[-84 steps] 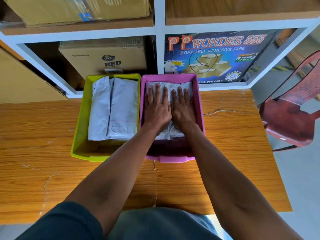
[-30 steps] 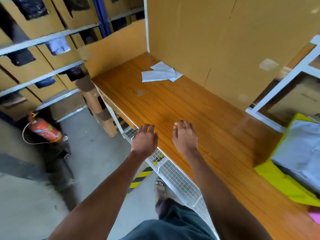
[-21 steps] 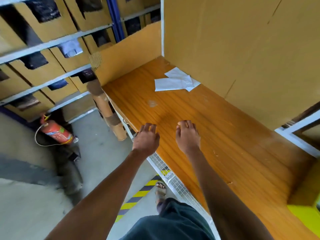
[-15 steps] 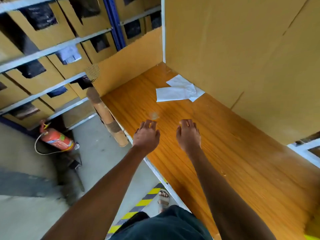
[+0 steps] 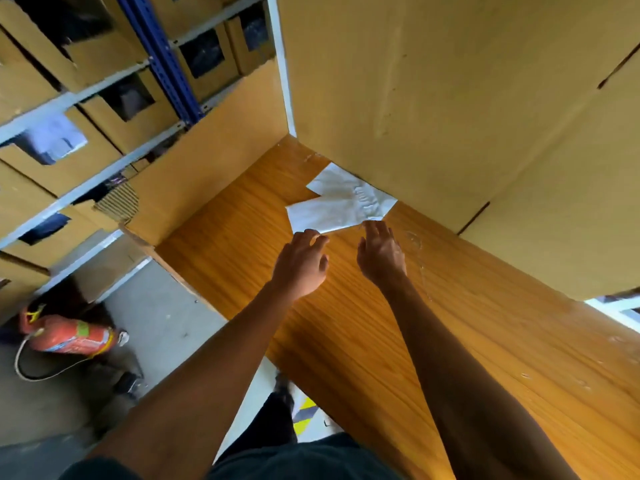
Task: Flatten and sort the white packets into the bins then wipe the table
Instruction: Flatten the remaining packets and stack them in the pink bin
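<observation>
White tissue sheets lie flat on the wooden table at its far left corner, against a big cardboard box. My left hand reaches toward them, fingers loosely curled, its fingertips at the near edge of the lower sheet. My right hand is stretched out beside it, fingertips just short of the sheets' right corner. Neither hand holds anything. The bins and the white packets are out of view.
A large cardboard box stands on the table behind the sheets. A cardboard panel walls the table's left end. Shelves of cardboard boxes fill the left. A red fire extinguisher lies on the floor below.
I turned left from the pink and yellow bins, where both hands pressed packets flat. Both hands have since travelled along the table to the white sheets in the corner.
</observation>
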`<state>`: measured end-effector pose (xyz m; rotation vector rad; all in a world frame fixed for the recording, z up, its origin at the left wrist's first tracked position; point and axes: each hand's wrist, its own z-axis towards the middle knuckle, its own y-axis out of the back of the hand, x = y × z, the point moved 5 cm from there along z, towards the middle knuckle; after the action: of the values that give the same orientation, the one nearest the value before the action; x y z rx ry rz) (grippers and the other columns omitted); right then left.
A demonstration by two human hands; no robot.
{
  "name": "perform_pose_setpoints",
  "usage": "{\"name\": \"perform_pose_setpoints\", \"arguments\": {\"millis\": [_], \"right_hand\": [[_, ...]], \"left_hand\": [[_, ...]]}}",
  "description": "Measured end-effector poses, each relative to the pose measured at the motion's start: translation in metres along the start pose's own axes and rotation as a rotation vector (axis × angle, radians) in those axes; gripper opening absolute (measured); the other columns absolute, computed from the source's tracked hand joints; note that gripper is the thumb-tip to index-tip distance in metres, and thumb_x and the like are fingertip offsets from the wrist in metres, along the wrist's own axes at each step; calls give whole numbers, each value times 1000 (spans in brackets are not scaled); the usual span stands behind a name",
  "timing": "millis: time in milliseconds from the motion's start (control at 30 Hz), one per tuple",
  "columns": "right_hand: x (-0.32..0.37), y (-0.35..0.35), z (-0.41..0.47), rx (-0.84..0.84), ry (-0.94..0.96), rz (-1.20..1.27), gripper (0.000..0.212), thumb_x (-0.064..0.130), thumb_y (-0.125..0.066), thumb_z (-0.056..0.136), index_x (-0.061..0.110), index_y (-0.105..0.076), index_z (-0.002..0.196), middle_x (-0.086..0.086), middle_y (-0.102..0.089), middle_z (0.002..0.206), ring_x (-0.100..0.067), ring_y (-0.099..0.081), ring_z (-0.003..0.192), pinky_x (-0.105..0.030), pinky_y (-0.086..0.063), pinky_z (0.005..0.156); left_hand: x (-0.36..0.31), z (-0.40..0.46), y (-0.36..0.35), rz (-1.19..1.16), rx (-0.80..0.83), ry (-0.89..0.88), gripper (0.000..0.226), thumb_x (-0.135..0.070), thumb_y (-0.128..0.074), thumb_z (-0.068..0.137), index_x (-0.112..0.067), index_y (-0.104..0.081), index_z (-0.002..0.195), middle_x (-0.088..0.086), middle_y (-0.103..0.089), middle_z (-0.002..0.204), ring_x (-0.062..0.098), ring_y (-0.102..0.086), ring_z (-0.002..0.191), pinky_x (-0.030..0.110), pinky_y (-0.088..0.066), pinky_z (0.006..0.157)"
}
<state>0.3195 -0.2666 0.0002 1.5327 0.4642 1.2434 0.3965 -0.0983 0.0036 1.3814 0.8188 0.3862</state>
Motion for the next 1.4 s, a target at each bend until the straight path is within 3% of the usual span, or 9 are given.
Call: {"name": "perform_pose_setpoints", "arguments": {"millis": [267, 467, 700, 833, 967, 1133, 1233, 1300, 1400], "right_hand": [[-19, -21, 60, 55, -192, 10, 58, 8, -46, 100, 12, -32, 156, -18, -46, 152, -39, -51, 133, -57, -49, 103], [-40, -50, 83, 145, -256, -62, 60, 25, -34, 111, 12, -13, 166, -13, -21, 171, -27, -20, 158, -47, -20, 128], [-40, -62, 81, 123, -301, -97, 63, 38, -38, 111, 4, -23, 162, -18, -33, 165, -33, -30, 154, -54, -23, 125], [-25, -56, 74, 54, -311, -196, 55, 34, -50, 107, 1, -40, 150, -25, -53, 143, -43, -54, 127, -52, -40, 109], [-1, -51, 64, 162, -374, -347, 42, 34, -46, 107, 8, -45, 141, -21, -56, 132, -38, -58, 119, -48, -43, 101], [19, -51, 52, 219, -377, -452, 28, 37, -48, 104, 15, -58, 119, -10, -67, 112, -30, -65, 106, -44, -46, 97], [21, -59, 47, 156, -222, -362, 40, 32, -62, 97, 13, -54, 132, -12, -58, 130, -31, -58, 118, -45, -48, 97], [23, -69, 46, 143, -89, -311, 55, 21, -64, 93, 14, -49, 145, -16, -47, 150, -36, -48, 135, -51, -46, 105], [25, -80, 44, 212, -55, -272, 66, 22, -55, 98, 19, -34, 160, -15, -21, 170, -36, -19, 157, -56, -24, 123]], "left_hand": [[13, 95, -12, -12, 160, -201, 51, -29, -58, 104, -33, -49, 154, 5, -26, 171, 31, -20, 158, 54, -31, 120], [24, 130, -29, 72, 308, -273, 58, -38, -52, 107, -40, -34, 162, 3, -4, 177, 32, -5, 161, 55, -18, 125], [60, 122, -32, 159, 239, -218, 60, -38, -54, 104, -40, -33, 160, 5, -16, 173, 29, -21, 155, 51, -25, 122], [79, 113, -26, 157, 196, -65, 55, -47, -53, 101, -35, -39, 153, 5, -29, 163, 31, -36, 145, 50, -40, 113], [88, 104, -25, 182, 183, 23, 60, -59, -47, 101, -28, -42, 151, 6, -35, 155, 33, -44, 136, 50, -42, 107], [88, 97, -20, 226, 161, 18, 59, -56, -47, 102, -23, -46, 150, 6, -39, 153, 32, -47, 133, 49, -44, 103], [90, 96, -20, 221, 144, 7, 57, -53, -53, 99, -22, -48, 147, 7, -40, 153, 32, -46, 134, 47, -45, 102], [93, 96, -22, 191, 138, -3, 58, -48, -56, 98, -22, -47, 148, 8, -36, 158, 33, -41, 139, 48, -46, 105], [96, 96, -36, 162, 228, -44, 67, -42, -56, 100, -25, -31, 160, 9, -20, 170, 34, -23, 153, 53, -36, 119]]}}
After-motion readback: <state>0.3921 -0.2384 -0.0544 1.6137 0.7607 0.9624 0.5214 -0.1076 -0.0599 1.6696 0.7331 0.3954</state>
